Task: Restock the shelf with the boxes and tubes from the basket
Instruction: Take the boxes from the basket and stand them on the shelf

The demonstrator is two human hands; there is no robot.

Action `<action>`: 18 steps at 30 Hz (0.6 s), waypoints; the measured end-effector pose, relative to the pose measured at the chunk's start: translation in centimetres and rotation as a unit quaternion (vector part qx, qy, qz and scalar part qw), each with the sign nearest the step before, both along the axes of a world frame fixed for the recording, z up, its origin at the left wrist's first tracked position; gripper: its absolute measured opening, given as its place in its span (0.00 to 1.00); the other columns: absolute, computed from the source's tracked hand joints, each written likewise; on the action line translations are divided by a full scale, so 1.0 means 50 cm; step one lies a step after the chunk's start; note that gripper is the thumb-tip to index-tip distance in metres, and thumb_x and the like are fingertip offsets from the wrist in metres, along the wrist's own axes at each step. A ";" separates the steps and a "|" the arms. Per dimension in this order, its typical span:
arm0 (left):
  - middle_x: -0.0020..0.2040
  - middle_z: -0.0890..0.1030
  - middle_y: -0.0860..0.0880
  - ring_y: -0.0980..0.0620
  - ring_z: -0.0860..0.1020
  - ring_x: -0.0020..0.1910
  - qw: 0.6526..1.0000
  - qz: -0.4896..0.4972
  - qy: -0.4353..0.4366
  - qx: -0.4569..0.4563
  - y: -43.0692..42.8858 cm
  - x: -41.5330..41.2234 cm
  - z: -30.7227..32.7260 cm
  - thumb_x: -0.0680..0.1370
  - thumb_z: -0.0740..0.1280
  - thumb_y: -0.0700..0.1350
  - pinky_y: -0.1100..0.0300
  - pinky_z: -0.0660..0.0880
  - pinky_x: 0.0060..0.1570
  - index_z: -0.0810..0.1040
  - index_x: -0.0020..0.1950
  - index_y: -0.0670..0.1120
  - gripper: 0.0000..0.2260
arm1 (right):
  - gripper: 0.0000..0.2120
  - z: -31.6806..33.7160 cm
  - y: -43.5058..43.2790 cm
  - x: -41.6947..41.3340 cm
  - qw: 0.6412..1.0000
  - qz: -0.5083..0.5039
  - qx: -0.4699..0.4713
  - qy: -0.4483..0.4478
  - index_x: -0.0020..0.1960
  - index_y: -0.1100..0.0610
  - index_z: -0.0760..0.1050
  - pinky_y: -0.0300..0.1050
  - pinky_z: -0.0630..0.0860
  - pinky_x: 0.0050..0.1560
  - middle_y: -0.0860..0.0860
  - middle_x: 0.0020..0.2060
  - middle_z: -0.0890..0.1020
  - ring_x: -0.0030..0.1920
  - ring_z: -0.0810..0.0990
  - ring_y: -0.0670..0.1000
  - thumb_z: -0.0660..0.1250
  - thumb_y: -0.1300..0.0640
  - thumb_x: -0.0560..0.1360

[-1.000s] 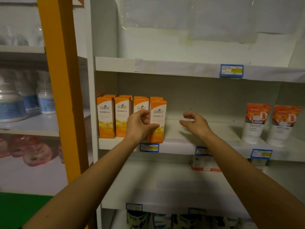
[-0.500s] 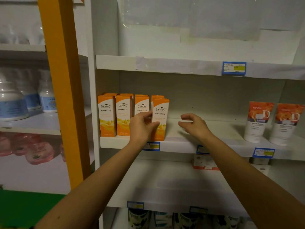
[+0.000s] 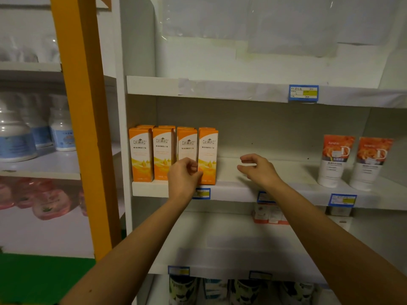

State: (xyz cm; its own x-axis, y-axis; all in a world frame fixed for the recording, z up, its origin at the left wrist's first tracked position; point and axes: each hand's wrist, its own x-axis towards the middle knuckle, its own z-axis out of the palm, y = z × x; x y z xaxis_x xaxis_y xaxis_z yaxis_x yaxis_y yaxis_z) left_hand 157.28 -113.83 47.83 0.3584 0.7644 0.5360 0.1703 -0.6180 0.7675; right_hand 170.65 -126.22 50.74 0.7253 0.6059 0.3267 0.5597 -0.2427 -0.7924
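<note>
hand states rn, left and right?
Left hand: fingers curled in front of the orange boxes; grip cannot be told.
Right hand: open, holding nothing.

The curled fingers (image 3: 192,166) of the left hand (image 3: 184,177) covered the lower fronts of the third orange box (image 3: 187,146) and the fourth orange box (image 3: 208,150); whether they pinched either could not be told. Behind those fingers, only the tops of a back row of boxes (image 3: 145,126) showed. Just below them, the price label (image 3: 203,193) was too small to read. Far beneath, the bottles (image 3: 182,289) were cut off by the bottom edge.
</note>
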 end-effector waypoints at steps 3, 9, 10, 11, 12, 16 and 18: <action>0.45 0.82 0.43 0.54 0.76 0.42 1.000 0.003 0.006 -0.006 -0.001 -0.003 -0.008 0.71 0.71 0.39 0.64 0.72 0.45 0.79 0.46 0.39 0.05 | 0.17 -0.006 -0.011 -0.008 1.000 0.000 -0.010 0.001 0.63 0.56 0.72 0.47 0.72 0.61 0.52 0.63 0.75 0.57 0.77 0.53 0.66 0.57 0.74; 0.43 0.82 0.44 0.53 0.77 0.41 1.000 0.007 0.018 -0.004 -0.007 -0.012 -0.021 0.71 0.71 0.39 0.60 0.76 0.46 0.79 0.44 0.39 0.05 | 0.18 -0.024 -0.038 -0.018 1.000 -0.005 -0.004 0.006 0.64 0.55 0.72 0.42 0.69 0.59 0.51 0.64 0.75 0.52 0.73 0.48 0.65 0.57 0.75; 0.43 0.82 0.44 0.52 0.77 0.40 1.000 0.009 0.020 -0.003 -0.009 -0.015 -0.025 0.71 0.71 0.39 0.58 0.77 0.46 0.79 0.43 0.39 0.05 | 0.18 -0.027 -0.044 -0.019 1.000 -0.007 -0.006 0.006 0.64 0.55 0.71 0.42 0.69 0.59 0.51 0.64 0.75 0.52 0.73 0.48 0.65 0.57 0.75; 0.42 0.82 0.44 0.51 0.78 0.40 1.000 0.010 0.021 -0.001 -0.010 -0.020 -0.028 0.71 0.71 0.40 0.56 0.78 0.47 0.79 0.42 0.39 0.05 | 0.18 -0.029 -0.049 -0.020 1.000 -0.010 -0.008 0.006 0.64 0.55 0.71 0.42 0.69 0.59 0.51 0.64 0.74 0.53 0.73 0.48 0.65 0.57 0.75; 0.41 0.81 0.44 0.50 0.78 0.41 1.000 0.010 0.022 0.001 -0.011 -0.025 -0.030 0.71 0.72 0.40 0.54 0.79 0.47 0.78 0.42 0.39 0.05 | 0.18 -0.030 -0.054 -0.023 1.000 -0.013 -0.010 0.006 0.64 0.55 0.71 0.42 0.68 0.59 0.51 0.64 0.74 0.55 0.73 0.49 0.65 0.57 0.75; 0.39 0.79 0.48 0.51 0.78 0.40 0.999 0.009 0.036 0.017 -0.007 -0.050 -0.040 0.71 0.71 0.41 0.53 0.79 0.46 0.78 0.42 0.40 0.05 | 0.18 -0.031 -0.065 -0.028 0.999 -0.030 -0.014 0.007 0.64 0.55 0.71 0.44 0.69 0.60 0.52 0.65 0.74 0.62 0.73 0.53 0.65 0.57 0.75; 0.41 0.80 0.47 0.50 0.79 0.42 0.998 0.008 0.051 0.031 -0.004 -0.061 -0.044 0.72 0.71 0.42 0.51 0.80 0.46 0.78 0.43 0.42 0.05 | 0.17 -0.031 -0.067 -0.032 0.999 -0.032 -0.013 0.009 0.64 0.55 0.71 0.44 0.70 0.59 0.51 0.65 0.74 0.62 0.73 0.53 0.64 0.57 0.75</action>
State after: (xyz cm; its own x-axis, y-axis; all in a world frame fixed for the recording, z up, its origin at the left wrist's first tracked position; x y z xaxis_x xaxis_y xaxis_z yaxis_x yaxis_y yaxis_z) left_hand 154.22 -114.05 45.61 0.4010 0.7375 0.5434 0.2554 -0.6597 0.7068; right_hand 169.04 -129.58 49.16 0.7690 0.5656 0.2979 0.5277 -0.2986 -0.7952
